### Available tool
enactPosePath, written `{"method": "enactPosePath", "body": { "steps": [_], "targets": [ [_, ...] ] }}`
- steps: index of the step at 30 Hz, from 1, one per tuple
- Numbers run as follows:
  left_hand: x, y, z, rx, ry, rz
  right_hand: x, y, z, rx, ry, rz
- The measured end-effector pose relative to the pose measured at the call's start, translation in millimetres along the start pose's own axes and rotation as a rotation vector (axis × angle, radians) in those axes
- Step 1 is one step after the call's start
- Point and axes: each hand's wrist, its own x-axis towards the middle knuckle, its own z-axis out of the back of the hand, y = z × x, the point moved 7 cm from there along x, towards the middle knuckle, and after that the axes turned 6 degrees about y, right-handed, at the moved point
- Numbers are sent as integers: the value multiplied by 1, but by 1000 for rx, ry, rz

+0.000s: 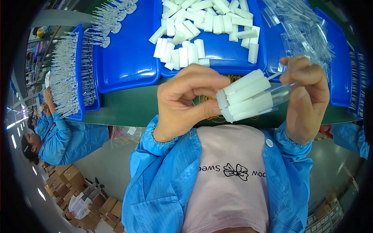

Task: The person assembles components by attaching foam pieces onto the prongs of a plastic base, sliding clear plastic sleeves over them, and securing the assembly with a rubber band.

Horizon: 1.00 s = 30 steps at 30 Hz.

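Translucent stemmed plastic pieces [68, 73] are standing in rows along a blue bin [80, 58] at far left, and more are lying at the upper end of the neighbouring blue tray [124, 62], so plenty are waiting. Over the green desk [128, 105], the left hand [184, 97] is clamping its grip, thumb against fingers, on the pale bases [222, 100] of a small bundle. Beyond it, loose white blocks [217, 23] are filling much of the central tray [229, 50], apparently unused. The bundled white blocks [248, 91] are sitting on those bases, one showing a stem tip, so that fitting is looking done. A clear sleeve [280, 94] is partly covering a lower block; sleeving is seemingly under way and unfinished. The right hand [307, 87] is apparently pinching that sleeve's outer end. Farther right, many loose clear sleeves [307, 37] are lying piled.
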Motion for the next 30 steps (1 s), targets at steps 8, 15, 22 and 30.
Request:
{"method": "enactPosePath", "body": {
  "steps": [8,15,22,30],
  "targets": [
    [1,-11,-2,-44,-165,29,-13,21,-20,-364,149,80],
    [3,-16,-4,12,-136,27,-15,28,-23,-347,129,89],
    [2,-10,-9,-225,-43,3,-11,30,-20,-304,25,291],
    [3,-27,-4,325,-79,-132,5,41,-11,-386,61,188]
  ]
}}
